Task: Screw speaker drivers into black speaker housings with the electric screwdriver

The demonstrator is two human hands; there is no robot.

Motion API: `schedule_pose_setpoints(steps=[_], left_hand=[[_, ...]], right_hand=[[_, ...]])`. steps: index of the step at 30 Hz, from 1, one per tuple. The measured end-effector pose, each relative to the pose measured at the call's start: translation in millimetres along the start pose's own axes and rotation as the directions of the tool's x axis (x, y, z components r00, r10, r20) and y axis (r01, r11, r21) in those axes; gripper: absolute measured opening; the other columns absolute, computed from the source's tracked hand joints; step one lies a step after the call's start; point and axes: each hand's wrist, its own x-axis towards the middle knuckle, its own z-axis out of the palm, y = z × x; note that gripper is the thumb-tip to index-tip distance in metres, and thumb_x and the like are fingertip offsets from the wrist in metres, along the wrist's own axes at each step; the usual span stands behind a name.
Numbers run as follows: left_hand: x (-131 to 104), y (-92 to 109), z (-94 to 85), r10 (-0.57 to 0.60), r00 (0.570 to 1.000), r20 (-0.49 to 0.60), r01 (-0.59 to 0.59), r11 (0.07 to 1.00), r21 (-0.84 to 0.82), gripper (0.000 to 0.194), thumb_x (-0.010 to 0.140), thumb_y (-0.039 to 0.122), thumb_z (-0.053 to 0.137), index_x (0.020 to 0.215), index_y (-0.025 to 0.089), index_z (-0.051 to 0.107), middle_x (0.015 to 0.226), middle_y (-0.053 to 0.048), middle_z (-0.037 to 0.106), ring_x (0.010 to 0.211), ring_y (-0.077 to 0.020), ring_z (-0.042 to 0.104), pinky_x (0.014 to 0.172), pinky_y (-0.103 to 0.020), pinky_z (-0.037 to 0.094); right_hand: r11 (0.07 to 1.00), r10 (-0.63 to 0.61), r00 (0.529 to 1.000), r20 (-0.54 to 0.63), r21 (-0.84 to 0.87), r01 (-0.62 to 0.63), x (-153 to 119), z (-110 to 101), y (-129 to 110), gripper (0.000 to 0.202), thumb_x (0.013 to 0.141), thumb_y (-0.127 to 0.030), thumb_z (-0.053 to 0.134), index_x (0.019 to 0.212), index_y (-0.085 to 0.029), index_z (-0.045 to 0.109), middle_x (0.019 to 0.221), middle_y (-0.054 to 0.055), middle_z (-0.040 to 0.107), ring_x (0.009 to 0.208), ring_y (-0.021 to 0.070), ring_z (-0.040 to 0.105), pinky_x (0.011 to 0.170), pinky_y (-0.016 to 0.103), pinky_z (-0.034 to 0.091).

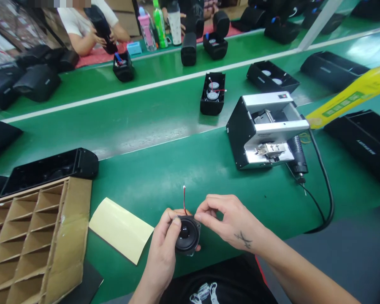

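A small black speaker driver [188,234] faces up in my left hand [168,236], whose thumb lies on its rim while fingers curl beneath. From the driver's top edge a red and black wire [184,199] stands out, ending in a white connector. My right hand [223,217] has thumb and index finger pinched at the driver's upper right corner; whatever is between those fingertips is too small to make out. Left of my hands, a pale yellow sheet [121,230] rests on the green table [139,177].
A divided cardboard box [72,236] stands at the left. A silver and black machine [266,131] and a black electric screwdriver [299,158] are at the right. Beyond, a black speaker housing [212,93] sits on the green conveyor [145,105]. Across it, a person [91,29] holds a black housing.
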Motion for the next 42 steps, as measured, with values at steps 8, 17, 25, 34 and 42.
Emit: schedule_pose_setpoints(steps=[8, 17, 25, 34, 42], left_hand=[[0.9, -4.2, 4.8, 0.074, 0.994, -0.078, -0.07, 0.996, 0.049, 0.04, 0.094, 0.06, 0.064, 0.102, 0.021, 0.067, 0.122, -0.009, 0.068, 0.096, -0.0222, 0.065, 0.069, -0.03, 0.062], [1.9, -0.6, -18.6, 0.091, 0.989, 0.114, -0.135, 0.87, 0.474, 0.049, 0.105, 0.061, 0.045, 0.134, 0.027, 0.064, 0.134, -0.006, 0.068, 0.121, -0.0257, 0.06, 0.104, -0.033, 0.048], [5.4, 5.1, -22.9, 0.075, 0.968, 0.24, -0.201, 0.803, 0.561, 0.048, 0.108, 0.057, 0.039, 0.129, 0.024, 0.066, 0.126, -0.008, 0.071, 0.111, -0.0253, 0.062, 0.099, -0.035, 0.047], [2.9, -8.6, -38.2, -0.065, 0.966, 0.249, -0.079, 0.847, 0.526, 0.037, 0.103, 0.058, 0.048, 0.103, 0.023, 0.059, 0.097, -0.002, 0.063, 0.091, -0.0199, 0.055, 0.085, -0.031, 0.047], [-7.7, -17.1, -33.6, -0.104, 0.975, 0.195, -0.006, 0.869, 0.494, 0.039, 0.103, 0.063, 0.046, 0.105, 0.024, 0.052, 0.09, 0.002, 0.051, 0.082, -0.0164, 0.051, 0.076, -0.031, 0.05]], right_hand=[[0.998, 0.059, 0.997, 0.049, -0.029, -0.058, 2.1, 5.0, 6.7, 0.019, 0.096, -0.032, 0.073, 0.112, -0.023, 0.077, 0.073, -0.005, 0.062, 0.067, 0.0118, 0.055, 0.066, 0.025, 0.042], [0.974, -0.139, 0.985, 0.103, -0.168, 0.155, 19.1, -9.1, 4.8, 0.01, 0.098, -0.024, 0.071, 0.091, -0.018, 0.076, 0.081, -0.002, 0.068, 0.07, 0.0107, 0.058, 0.068, 0.024, 0.042], [0.932, -0.261, 0.947, 0.187, -0.208, 0.297, 21.6, -18.6, 4.6, 0.017, 0.103, -0.024, 0.065, 0.101, -0.017, 0.08, 0.09, 0.004, 0.071, 0.081, 0.0141, 0.065, 0.075, 0.025, 0.047], [0.91, -0.183, 0.95, 0.251, -0.322, 0.261, 20.9, -23.0, -1.1, 0.011, 0.101, -0.022, 0.067, 0.094, -0.017, 0.075, 0.088, 0.001, 0.074, 0.079, 0.0143, 0.063, 0.072, 0.026, 0.043], [0.903, -0.227, 0.94, 0.255, -0.305, 0.301, 21.8, -22.7, -5.0, 0.01, 0.099, -0.022, 0.069, 0.091, -0.017, 0.074, 0.085, 0.0, 0.07, 0.079, 0.0134, 0.06, 0.07, 0.027, 0.041]])
